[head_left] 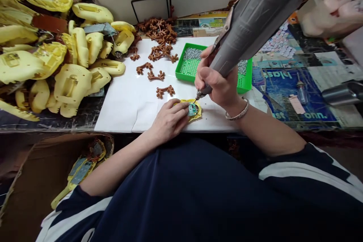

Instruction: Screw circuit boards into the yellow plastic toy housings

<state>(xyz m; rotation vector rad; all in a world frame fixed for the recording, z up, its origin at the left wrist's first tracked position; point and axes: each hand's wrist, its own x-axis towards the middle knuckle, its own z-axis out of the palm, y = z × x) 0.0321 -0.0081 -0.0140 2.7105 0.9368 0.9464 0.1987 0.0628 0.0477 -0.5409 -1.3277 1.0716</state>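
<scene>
Near the table's front edge lies a yellow plastic shell point(199, 114) with a green circuit board point(193, 109) in it. My left hand point(171, 119) presses down on the shell and board, its fingers stretched over their left side. In my right hand point(217, 81) is a grey electric screwdriver point(241, 30), tilted with its body up to the right. Its bit points down and meets the board, or comes very close to it. My right fingers wrap round the lower part of the screwdriver. Whether a screw sits under the tip is too small to tell.
A green tray point(185, 77) of small screws stands behind my right hand. Brown plastic branch-like parts point(166, 91) lie beyond my left hand. Yellow shells point(72, 83) pile up at left, above a cardboard box point(31, 181). At right are a pink lighter point(296, 104) and a metal cylinder point(342, 93).
</scene>
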